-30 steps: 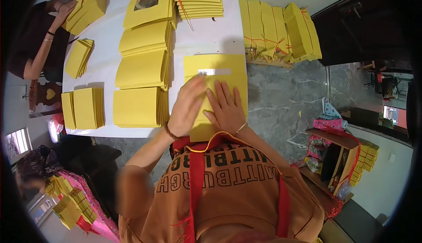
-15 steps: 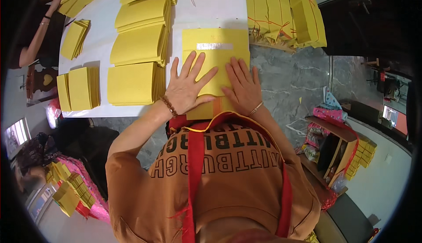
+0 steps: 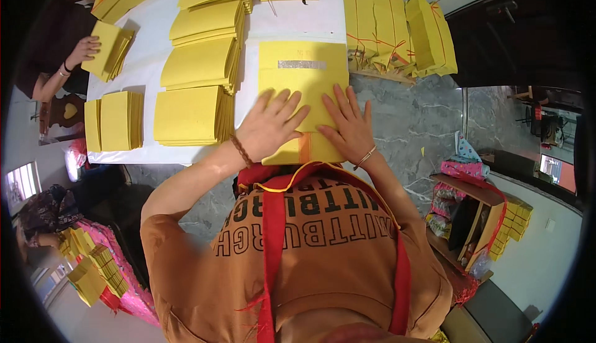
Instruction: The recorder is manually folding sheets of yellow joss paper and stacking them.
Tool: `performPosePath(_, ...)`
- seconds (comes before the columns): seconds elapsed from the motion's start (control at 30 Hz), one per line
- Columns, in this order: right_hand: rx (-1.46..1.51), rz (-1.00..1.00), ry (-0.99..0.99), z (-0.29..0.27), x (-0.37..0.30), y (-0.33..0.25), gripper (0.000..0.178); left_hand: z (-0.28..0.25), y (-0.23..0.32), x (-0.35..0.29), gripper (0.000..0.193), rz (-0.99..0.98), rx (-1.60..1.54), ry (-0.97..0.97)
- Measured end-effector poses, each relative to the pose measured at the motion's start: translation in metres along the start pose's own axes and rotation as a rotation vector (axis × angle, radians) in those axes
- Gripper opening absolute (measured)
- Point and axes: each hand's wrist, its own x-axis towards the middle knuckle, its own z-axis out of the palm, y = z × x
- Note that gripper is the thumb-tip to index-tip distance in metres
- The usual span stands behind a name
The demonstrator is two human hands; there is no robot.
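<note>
A yellow paper piece [image 3: 304, 88] lies at the table's near right part. It carries a shiny silver strip [image 3: 302, 65] near its far end and an orange band [image 3: 305, 147] near my body. My left hand [image 3: 270, 123] rests flat on its left side, fingers spread. My right hand [image 3: 349, 124] lies over its right edge, fingers also spread. Neither hand grips anything. I cannot tell whether the paper is one sheet or several layers.
Stacks of folded yellow paper [image 3: 191, 116] run along the left of my work on the white table [image 3: 146, 57]. Tied yellow bundles [image 3: 375, 23] stand beyond its right edge. At the far left, a co-worker's hand [image 3: 84, 51] touches a small stack. A wooden shelf [image 3: 475, 194] stands at right.
Both my hands have slid toward my body over the yellow paper. The co-worker's hands have shifted, one now on the small stack at far left, which is tilted.
</note>
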Motion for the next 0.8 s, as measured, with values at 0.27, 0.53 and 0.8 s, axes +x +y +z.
performPosePath(0.27,0.399,0.145,0.147,-0.029,0.004,0.019,0.049,-0.002,0.008,0.019,0.056,0.04,0.172,0.099)
performPosePath(0.53,1.664,0.451,0.003,-0.083,0.044,0.008,0.037,-0.047,0.006,0.047,0.037,0.037,0.19,0.45)
performPosePath(0.8,1.146,0.288,0.387,-0.095,0.19,0.081,0.038,-0.006,0.014,0.035,0.061,-0.279,-0.037,0.265)
